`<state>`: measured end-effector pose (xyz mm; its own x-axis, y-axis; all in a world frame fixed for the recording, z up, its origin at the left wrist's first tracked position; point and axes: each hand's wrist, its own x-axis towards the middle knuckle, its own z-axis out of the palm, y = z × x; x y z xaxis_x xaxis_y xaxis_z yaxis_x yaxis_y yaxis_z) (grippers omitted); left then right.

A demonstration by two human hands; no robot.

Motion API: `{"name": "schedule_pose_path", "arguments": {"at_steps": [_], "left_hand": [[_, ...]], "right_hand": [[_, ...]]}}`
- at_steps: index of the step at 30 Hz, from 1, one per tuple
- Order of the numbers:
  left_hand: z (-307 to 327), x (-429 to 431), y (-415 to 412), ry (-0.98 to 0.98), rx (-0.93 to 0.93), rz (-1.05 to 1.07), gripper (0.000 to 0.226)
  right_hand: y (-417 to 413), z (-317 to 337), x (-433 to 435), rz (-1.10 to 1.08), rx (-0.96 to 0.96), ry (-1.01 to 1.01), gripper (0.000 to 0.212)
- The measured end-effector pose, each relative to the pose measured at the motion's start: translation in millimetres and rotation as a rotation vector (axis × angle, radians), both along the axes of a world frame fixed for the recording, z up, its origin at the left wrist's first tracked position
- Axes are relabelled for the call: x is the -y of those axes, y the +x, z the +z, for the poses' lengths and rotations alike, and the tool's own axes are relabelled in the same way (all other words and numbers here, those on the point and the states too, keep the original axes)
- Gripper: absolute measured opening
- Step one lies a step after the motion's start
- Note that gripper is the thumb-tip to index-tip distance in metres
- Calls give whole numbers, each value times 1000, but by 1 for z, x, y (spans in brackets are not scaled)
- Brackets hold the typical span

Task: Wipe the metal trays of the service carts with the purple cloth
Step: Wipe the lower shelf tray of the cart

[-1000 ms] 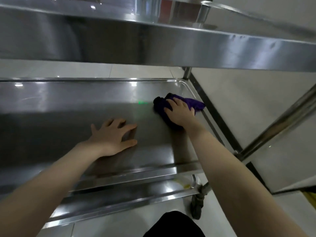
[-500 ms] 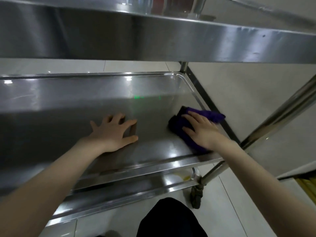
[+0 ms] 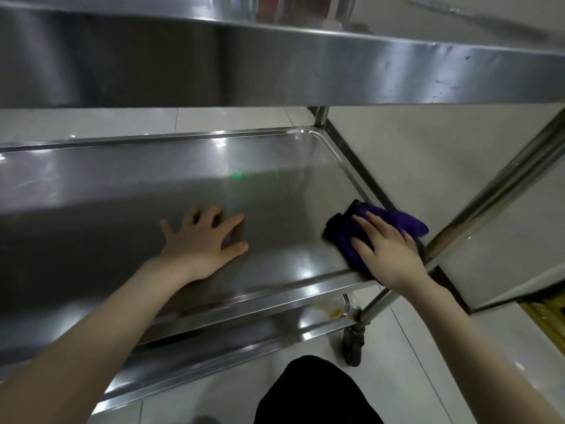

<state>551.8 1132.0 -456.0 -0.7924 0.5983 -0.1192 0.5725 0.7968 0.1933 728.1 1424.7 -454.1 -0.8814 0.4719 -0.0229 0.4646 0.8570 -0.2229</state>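
Down through the head view, looks onto the middle tray (image 3: 122,209) of a steel service cart. Presses the left-hand grip (image 3: 201,246) flat on the middle of that tray, fingers spread, straight and apart, holding nothing. Lays the right-hand grip (image 3: 388,252) on top of the purple cloth (image 3: 403,221), fingers fairly straight and apart, pushing down on the cloth rather than curling round it.

Finds the purple cloth bunched at the near right corner of the middle tray, touching the tray floor, one end reaching over the tray's right rim. Catches a small green glint (image 3: 241,175) on the tray floor, beyond the left-hand grip toward the far rim.

Directly above the middle tray, the broad steel wall of the top tray (image 3: 275,65). Directly below it, the lower tray (image 3: 244,332), with a yellowish smear (image 3: 334,313) at its right end. Just right of the middle tray's near right corner, a slanting steel post (image 3: 504,191). Under that corner, a caster (image 3: 354,344) on the pale tiled floor (image 3: 428,347). Nearer than the tray's near rim, a patch of dark clothing (image 3: 308,393).
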Motion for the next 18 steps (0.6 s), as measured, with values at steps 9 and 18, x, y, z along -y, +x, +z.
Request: {"name": "schedule_pose_path", "arguments": {"at_steps": [9,18], "left_hand": [[15,12,-2,28,-33,0,56],[-1,143,-25,0,-89,270,72]], "right_hand": [[-108,16,-17,-92,3,-31,53],[-208,7,207,485,-25,-74,52]]}}
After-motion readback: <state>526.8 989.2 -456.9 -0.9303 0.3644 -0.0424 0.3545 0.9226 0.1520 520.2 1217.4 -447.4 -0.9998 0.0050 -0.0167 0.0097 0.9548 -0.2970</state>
